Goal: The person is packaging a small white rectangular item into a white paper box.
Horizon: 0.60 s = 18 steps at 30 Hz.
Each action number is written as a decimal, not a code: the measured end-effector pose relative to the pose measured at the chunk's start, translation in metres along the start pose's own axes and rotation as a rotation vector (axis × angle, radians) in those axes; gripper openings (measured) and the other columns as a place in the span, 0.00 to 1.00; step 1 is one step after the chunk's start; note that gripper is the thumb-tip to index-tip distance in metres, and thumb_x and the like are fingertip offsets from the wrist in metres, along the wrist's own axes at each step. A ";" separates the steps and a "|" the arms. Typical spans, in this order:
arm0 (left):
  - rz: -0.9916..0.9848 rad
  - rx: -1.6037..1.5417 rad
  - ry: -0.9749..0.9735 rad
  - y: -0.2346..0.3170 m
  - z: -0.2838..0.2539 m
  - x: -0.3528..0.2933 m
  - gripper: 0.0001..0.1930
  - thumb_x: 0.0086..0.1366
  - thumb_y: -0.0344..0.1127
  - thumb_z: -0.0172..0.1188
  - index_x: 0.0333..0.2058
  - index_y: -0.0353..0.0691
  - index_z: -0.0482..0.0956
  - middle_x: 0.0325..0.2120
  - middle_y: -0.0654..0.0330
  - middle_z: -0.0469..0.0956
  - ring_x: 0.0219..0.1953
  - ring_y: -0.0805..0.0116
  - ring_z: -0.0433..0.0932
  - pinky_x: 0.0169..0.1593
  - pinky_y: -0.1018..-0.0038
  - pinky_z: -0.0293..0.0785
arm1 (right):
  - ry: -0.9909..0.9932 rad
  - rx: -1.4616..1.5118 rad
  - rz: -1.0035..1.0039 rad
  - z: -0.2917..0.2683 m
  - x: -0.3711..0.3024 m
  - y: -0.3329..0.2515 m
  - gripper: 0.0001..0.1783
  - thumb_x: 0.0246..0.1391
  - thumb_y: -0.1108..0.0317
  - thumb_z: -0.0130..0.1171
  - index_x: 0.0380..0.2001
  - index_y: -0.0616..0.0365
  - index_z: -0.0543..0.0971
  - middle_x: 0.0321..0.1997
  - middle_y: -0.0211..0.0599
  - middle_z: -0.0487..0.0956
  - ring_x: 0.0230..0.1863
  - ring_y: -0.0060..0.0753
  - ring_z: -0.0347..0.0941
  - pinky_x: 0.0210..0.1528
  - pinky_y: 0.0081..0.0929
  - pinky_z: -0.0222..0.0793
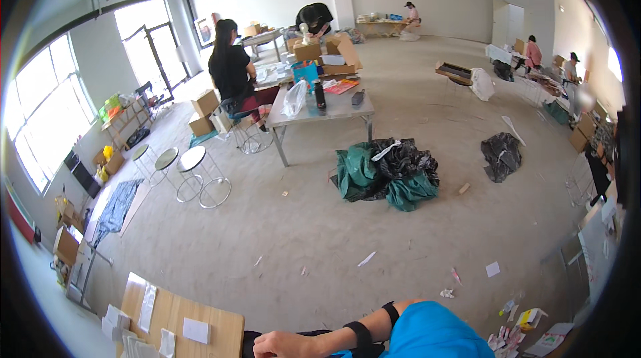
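Closest in, the right grip (284, 344) sits just beside the wooden counter (226, 321), fingers curled; whether it's closed on anything, I can't tell. Left of it, clear of the fingers, a white card (196, 330) lies flat on that counter, a pale strip (147, 307) farther left. Beyond, green and black bags (354, 167) slump before a metal counter (339, 107).

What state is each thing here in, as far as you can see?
Right hand: fingers curled, beside the wooden tabletop; grip unclear
White card: lying flat on that tabletop
Dark bottle: upright on the metal table
Cardboard box: flaps open
Round stools: standing upright
Green and black bags: crumpled in a heap on the floor
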<state>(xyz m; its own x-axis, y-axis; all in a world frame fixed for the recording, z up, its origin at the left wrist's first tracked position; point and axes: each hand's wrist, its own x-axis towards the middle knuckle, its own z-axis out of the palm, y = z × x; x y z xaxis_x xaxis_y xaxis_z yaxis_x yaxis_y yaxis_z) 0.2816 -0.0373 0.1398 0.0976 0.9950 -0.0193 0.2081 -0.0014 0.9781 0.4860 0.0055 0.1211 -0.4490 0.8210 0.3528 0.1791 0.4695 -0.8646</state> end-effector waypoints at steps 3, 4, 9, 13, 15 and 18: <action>-0.023 -0.035 0.048 -0.003 -0.008 -0.007 0.09 0.67 0.30 0.61 0.36 0.29 0.84 0.30 0.59 0.82 0.33 0.73 0.77 0.41 0.78 0.72 | -0.030 0.123 0.003 0.012 0.007 0.008 0.11 0.50 0.67 0.63 0.24 0.64 0.75 0.28 0.41 0.73 0.31 0.43 0.74 0.35 0.35 0.71; 0.006 -0.050 0.030 -0.002 -0.009 -0.007 0.09 0.67 0.30 0.61 0.36 0.29 0.84 0.30 0.59 0.82 0.34 0.73 0.77 0.42 0.77 0.73 | -0.017 0.216 0.040 0.016 0.009 0.012 0.14 0.49 0.63 0.67 0.23 0.62 0.78 0.27 0.41 0.75 0.33 0.44 0.73 0.38 0.36 0.68; -0.003 0.231 0.102 -0.035 -0.036 0.007 0.38 0.51 0.39 0.76 0.59 0.33 0.69 0.49 0.48 0.78 0.49 0.62 0.77 0.54 0.67 0.72 | -0.039 0.183 0.181 0.031 0.038 0.027 0.10 0.51 0.64 0.65 0.28 0.61 0.83 0.31 0.46 0.80 0.34 0.44 0.78 0.38 0.35 0.73; 0.127 0.851 0.298 -0.054 -0.031 0.004 0.62 0.40 0.53 0.79 0.66 0.31 0.50 0.63 0.45 0.59 0.63 0.43 0.61 0.66 0.49 0.52 | -0.138 0.380 0.511 0.054 0.067 0.044 0.11 0.55 0.65 0.66 0.34 0.64 0.83 0.31 0.39 0.83 0.34 0.23 0.78 0.36 0.23 0.73; 0.144 0.820 0.460 -0.085 -0.034 0.005 0.61 0.39 0.44 0.81 0.67 0.34 0.49 0.61 0.45 0.60 0.59 0.43 0.62 0.63 0.53 0.59 | -0.191 0.551 0.570 0.076 0.074 0.049 0.11 0.55 0.65 0.67 0.36 0.63 0.83 0.33 0.37 0.83 0.34 0.21 0.78 0.36 0.21 0.73; 0.077 0.767 0.553 -0.109 -0.052 -0.001 0.60 0.41 0.39 0.80 0.67 0.33 0.48 0.59 0.44 0.61 0.58 0.43 0.64 0.60 0.53 0.62 | -0.184 0.340 0.331 0.105 0.085 0.045 0.09 0.52 0.67 0.68 0.33 0.60 0.82 0.32 0.36 0.81 0.33 0.28 0.78 0.35 0.26 0.73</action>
<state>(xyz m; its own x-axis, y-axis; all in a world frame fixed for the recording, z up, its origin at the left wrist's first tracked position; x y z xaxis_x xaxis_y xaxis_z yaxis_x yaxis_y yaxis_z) 0.2083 -0.0328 0.0438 -0.2962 0.8955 0.3322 0.8221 0.0620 0.5659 0.3640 0.0627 0.0746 -0.5684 0.8227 -0.0020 0.0561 0.0364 -0.9978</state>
